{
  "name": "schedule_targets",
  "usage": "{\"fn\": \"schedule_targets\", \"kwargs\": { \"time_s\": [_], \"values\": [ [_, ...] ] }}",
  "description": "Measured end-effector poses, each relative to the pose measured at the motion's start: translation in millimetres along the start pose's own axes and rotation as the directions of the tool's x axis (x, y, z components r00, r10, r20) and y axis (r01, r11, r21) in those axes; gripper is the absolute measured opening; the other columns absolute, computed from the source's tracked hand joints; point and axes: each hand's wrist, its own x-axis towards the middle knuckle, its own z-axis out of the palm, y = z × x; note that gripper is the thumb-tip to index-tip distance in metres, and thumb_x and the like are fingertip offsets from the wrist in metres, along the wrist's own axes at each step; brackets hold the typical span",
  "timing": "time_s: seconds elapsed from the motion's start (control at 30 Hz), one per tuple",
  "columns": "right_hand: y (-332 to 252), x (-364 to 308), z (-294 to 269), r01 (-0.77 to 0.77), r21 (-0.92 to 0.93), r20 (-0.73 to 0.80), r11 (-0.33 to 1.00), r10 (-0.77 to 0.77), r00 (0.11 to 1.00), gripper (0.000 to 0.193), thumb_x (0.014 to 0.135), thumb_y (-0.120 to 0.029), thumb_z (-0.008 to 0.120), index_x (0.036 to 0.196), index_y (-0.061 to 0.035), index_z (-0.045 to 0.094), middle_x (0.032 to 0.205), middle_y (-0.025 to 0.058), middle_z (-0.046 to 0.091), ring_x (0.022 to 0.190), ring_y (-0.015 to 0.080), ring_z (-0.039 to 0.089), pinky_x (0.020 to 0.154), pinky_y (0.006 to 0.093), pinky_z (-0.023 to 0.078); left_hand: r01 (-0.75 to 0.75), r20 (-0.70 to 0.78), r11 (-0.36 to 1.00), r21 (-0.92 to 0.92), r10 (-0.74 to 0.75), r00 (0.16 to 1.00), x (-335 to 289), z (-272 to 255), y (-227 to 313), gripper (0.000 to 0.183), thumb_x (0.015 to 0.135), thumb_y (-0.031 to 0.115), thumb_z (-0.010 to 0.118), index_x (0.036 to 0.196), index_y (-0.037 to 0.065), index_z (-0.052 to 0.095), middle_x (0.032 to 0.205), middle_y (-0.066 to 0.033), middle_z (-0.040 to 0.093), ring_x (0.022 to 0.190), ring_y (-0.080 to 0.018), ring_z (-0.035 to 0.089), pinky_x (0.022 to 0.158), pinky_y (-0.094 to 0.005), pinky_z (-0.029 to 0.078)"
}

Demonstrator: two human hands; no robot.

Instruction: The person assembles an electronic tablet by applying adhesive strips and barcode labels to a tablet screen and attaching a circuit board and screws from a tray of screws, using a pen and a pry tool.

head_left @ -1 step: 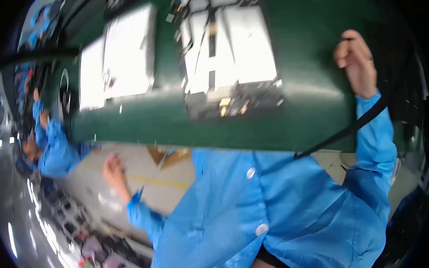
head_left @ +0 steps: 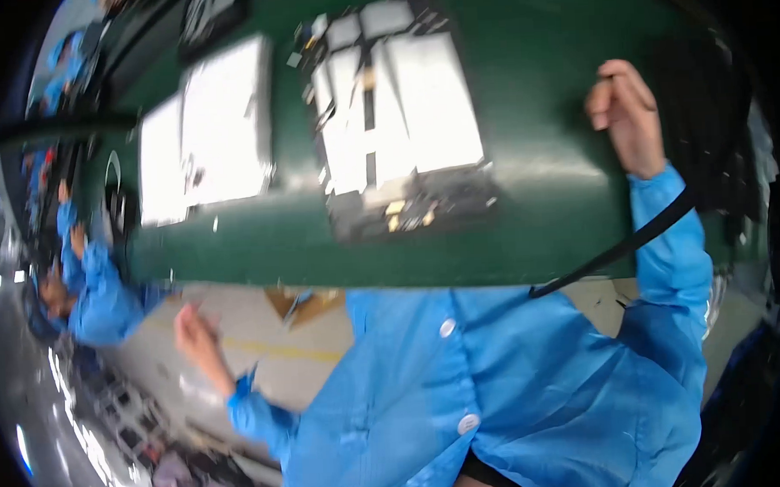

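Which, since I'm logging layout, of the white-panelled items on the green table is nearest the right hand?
The dark-framed assembly with yellow patches; the two plainer white slabs lie farther left.

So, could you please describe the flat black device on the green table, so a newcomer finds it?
Look at the dark green table. Left of the person's right hand lies a flat black rectangular device with white panels. Unlike the white rectangular slabs farther left, it has small yellow patches along its near end.

Opened dark device, white panels exposed, flat on green tabletop; two white slabs at left.
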Motion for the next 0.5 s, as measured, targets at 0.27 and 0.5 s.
{"fn": "schedule_targets", "kwargs": {
  "time_s": [0.27, 0.5],
  "values": [
    [-78.8, 18.7, 36.1, 0.298, 0.206, -0.053, 0.932, -0.293, 0.955, 0.034, 0.109, -0.035, 0.043, 0.123, -0.0057, 0.05, 0.107, 0.0215, 0.071, 0.079, 0.0266, 0.071, 0.071, 0.0356, 0.057, -0.618, 0.221, 0.645, -0.45, 0.751, 0.623, 4.4, 140.0, 223.6, 0.016, 0.102, 0.011, 0.053, 0.104, -0.001, 0.064, 0.086, -0.0115, 0.063, 0.077, -0.0195, 0.063, 0.068, -0.0304, 0.048],
    [-222.9, 41.7, 92.4, 0.515, -0.563, 0.132, 0.646, -0.545, 0.828, 0.02, 0.111, -0.02, 0.042, 0.118, -0.0054, 0.053, 0.109, 0.0207, 0.073, 0.09, 0.0233, 0.073, 0.079, 0.0326, 0.055, -0.297, 0.191, 0.489, -0.82, 0.724, 0.663, 11.6, 236.4, 238.2, 0.055, 0.096, 0.006, 0.055, 0.148, 0.0, 0.037, 0.164, -0.0166, 0.024, 0.146, -0.0293, 0.033, 0.12, -0.0401, 0.024]
  ]
}}
